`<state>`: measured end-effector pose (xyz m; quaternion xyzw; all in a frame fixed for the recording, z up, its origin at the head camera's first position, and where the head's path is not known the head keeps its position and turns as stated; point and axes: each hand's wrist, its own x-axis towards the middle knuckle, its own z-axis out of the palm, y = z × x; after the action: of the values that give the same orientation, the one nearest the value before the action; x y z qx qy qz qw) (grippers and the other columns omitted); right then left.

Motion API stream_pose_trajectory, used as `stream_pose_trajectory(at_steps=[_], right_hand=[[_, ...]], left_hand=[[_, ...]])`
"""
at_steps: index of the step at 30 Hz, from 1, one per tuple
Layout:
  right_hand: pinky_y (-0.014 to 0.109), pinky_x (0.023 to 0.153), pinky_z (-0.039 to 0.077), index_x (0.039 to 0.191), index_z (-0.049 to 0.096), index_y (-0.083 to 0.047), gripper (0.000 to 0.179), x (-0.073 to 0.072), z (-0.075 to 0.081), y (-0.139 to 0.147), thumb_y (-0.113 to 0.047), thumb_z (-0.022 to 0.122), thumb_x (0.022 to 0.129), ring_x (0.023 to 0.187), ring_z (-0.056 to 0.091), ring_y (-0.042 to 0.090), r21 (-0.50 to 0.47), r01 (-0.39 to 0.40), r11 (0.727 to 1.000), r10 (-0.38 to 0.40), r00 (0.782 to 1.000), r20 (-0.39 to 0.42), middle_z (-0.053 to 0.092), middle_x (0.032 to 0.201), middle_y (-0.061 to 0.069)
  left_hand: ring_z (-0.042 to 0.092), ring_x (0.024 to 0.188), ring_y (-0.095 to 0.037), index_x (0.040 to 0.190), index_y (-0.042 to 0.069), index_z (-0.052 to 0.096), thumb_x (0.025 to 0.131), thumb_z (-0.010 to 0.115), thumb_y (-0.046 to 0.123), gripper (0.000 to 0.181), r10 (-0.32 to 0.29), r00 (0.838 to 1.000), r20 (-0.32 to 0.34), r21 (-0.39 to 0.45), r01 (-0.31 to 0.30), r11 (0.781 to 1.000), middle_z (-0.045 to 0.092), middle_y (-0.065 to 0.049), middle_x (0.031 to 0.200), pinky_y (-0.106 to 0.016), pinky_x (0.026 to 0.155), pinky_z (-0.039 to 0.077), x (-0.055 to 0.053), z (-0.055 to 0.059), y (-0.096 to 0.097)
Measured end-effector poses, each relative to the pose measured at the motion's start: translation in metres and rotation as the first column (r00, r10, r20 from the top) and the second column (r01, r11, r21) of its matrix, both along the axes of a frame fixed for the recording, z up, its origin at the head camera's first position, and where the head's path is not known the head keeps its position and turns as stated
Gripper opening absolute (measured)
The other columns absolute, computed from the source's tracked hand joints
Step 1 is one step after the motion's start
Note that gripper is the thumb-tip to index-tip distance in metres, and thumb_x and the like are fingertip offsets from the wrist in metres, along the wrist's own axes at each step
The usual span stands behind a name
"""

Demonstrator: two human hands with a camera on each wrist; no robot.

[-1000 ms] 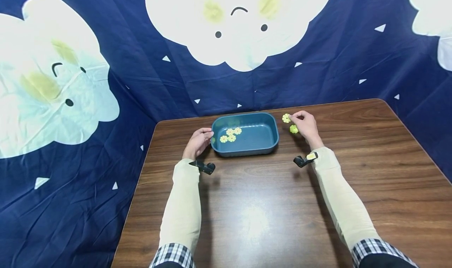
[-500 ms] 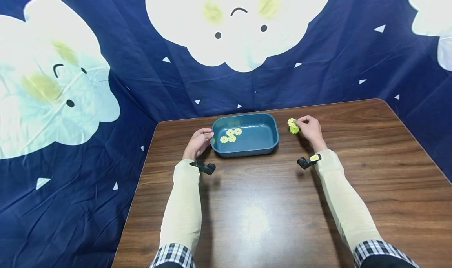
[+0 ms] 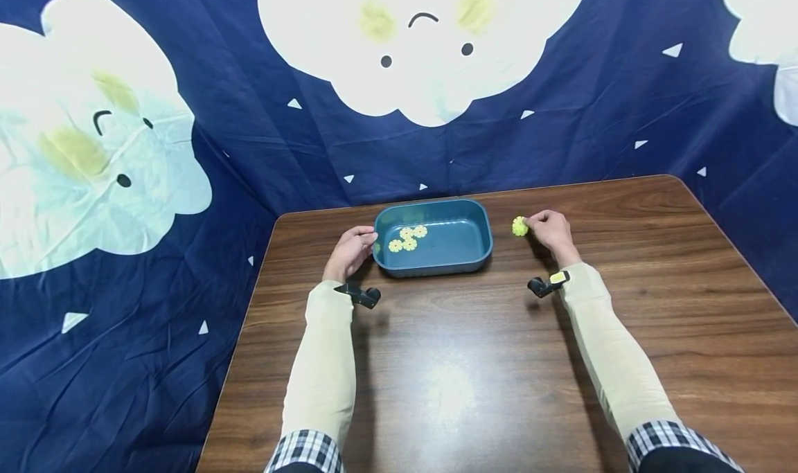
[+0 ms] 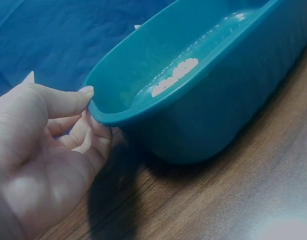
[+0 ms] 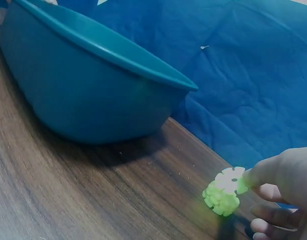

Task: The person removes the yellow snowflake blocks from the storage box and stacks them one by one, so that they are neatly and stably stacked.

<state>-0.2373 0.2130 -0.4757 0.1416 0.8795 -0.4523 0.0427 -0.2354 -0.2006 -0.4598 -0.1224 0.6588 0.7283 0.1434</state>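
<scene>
At the left end of a blue-green plastic bin (image 3: 447,250), my left hand (image 3: 350,253) pinches the rim, thumb on top and fingers underneath in the left wrist view. Several pale yellow flower-shaped discs (image 3: 408,233) lie on the bin's floor, toward its left side. To the right of the bin, my right hand (image 3: 551,230) pinches a yellow flower-shaped disc (image 5: 226,181) by its edge. That disc overlaps the top of a small pile of yellow-green flower-shaped discs (image 5: 220,201) on the table.
The brown wood-grain table (image 3: 436,348) has its back edge just behind the bin. Dark blue cloth (image 3: 299,154) with white clouds hangs behind it and at the left. Each wrist carries a small black camera, one being the right wrist camera (image 3: 541,286).
My right hand has moved right and slightly toward me, bringing its disc from left of the pile to over it. My left hand and the bin have stayed put.
</scene>
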Motion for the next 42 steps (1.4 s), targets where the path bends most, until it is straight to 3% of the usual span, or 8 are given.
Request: stream_pose_trajectory(at_steps=[6, 9, 18, 30, 42], right_hand=[[0.046, 0.106, 0.035, 0.105, 0.064, 0.0, 0.035, -0.0017, -0.0046, 0.0019, -0.032, 0.058, 0.092, 0.122, 0.048, 0.04, 0.077, 0.0, 0.997, 0.003, 1.0, -0.028, 0.059, 0.122, 0.023], [0.047, 0.104, 0.037, 0.104, 0.064, 0.001, 0.034, -0.0024, -0.0063, 0.0018, -0.031, 0.057, 0.092, 0.119, 0.049, 0.041, 0.115, -0.004, 0.993, 0.009, 0.999, -0.045, 0.06, 0.119, 0.024], [0.049, 0.099, 0.04, 0.101, 0.065, 0.001, 0.032, -0.0032, -0.0086, 0.0032, -0.028, 0.057, 0.091, 0.111, 0.053, 0.042, 0.182, -0.019, 0.983, 0.032, 0.997, -0.074, 0.062, 0.113, 0.024], [0.048, 0.098, 0.04, 0.101, 0.066, 0.0, 0.03, -0.0025, -0.0088, 0.0019, -0.027, 0.059, 0.091, 0.11, 0.053, 0.041, 0.19, -0.027, 0.981, 0.044, 0.996, -0.083, 0.063, 0.111, 0.022], [0.048, 0.1, 0.039, 0.102, 0.065, 0.0, 0.029, -0.002, -0.0078, 0.0067, -0.024, 0.053, 0.093, 0.114, 0.052, 0.041, 0.175, 0.003, 0.985, 0.019, 0.992, -0.122, 0.062, 0.113, 0.023]], left_hand=[[0.048, 0.08, -0.015, 0.126, -0.007, 0.039, 0.097, 0.049, 0.002, 0.032, -0.031, 0.999, 0.007, -0.013, 0.031, 0.999, 0.051, -0.006, 0.093, -0.026, 0.075, 0.041, 0.0015, 0.0044, 0.0001], [0.048, 0.079, -0.014, 0.122, -0.004, 0.043, 0.097, 0.051, 0.002, 0.027, -0.012, 1.0, 0.008, -0.007, 0.012, 1.0, 0.051, -0.005, 0.092, -0.024, 0.072, 0.041, -0.0019, -0.0021, -0.0014], [0.048, 0.071, -0.01, 0.108, 0.003, 0.047, 0.096, 0.051, 0.001, 0.013, 0.011, 1.0, -0.013, -0.02, -0.011, 1.0, 0.052, -0.001, 0.086, -0.021, 0.066, 0.042, -0.001, -0.003, 0.0006], [0.048, 0.079, -0.015, 0.107, 0.004, 0.048, 0.096, 0.051, 0.001, 0.012, 0.014, 1.0, -0.003, -0.015, -0.014, 1.0, 0.05, -0.009, 0.097, -0.021, 0.066, 0.043, -0.0002, -0.0045, -0.0003], [0.049, 0.074, -0.011, 0.106, 0.006, 0.046, 0.096, 0.051, 0.001, 0.012, 0.013, 1.0, 0.013, -0.015, -0.013, 1.0, 0.052, -0.003, 0.09, -0.021, 0.066, 0.043, 0.0, 0.0003, 0.0006]])
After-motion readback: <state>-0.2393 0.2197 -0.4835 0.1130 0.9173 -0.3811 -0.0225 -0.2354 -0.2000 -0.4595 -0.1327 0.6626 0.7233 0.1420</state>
